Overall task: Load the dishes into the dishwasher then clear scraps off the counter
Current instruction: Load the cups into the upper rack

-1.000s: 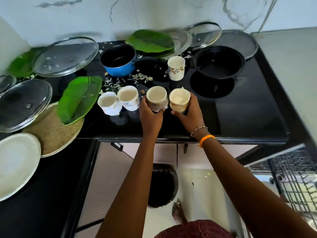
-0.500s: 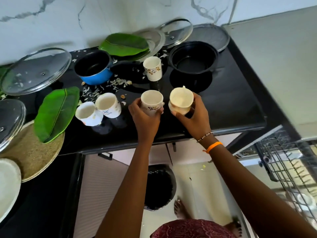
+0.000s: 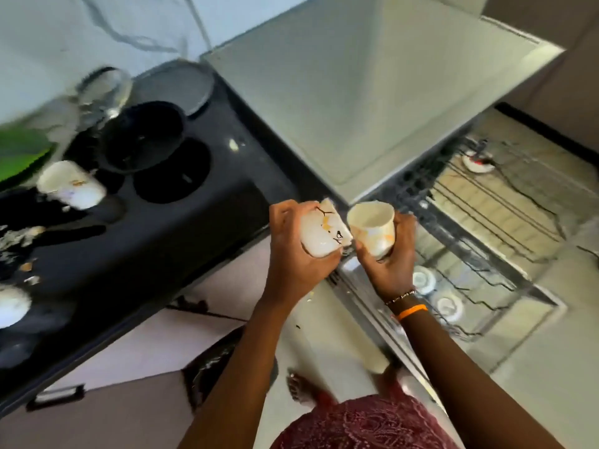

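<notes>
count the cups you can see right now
3 clear: one in the left hand, cup; one in the right hand, cup; one on the counter. Blur may hide others.

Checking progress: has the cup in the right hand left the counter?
Yes. The right hand has carried its cup off the black counter, rightward over the dishwasher rack.

Black bin (image 3: 214,367) on floor below counter; marble wall (image 3: 97,30) behind

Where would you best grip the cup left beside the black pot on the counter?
Grip the cup round its side wall, coming from the counter's front edge. It seems upright with its mouth open upward, and the black pot crowds its far side. Blur hides any handle.
</notes>
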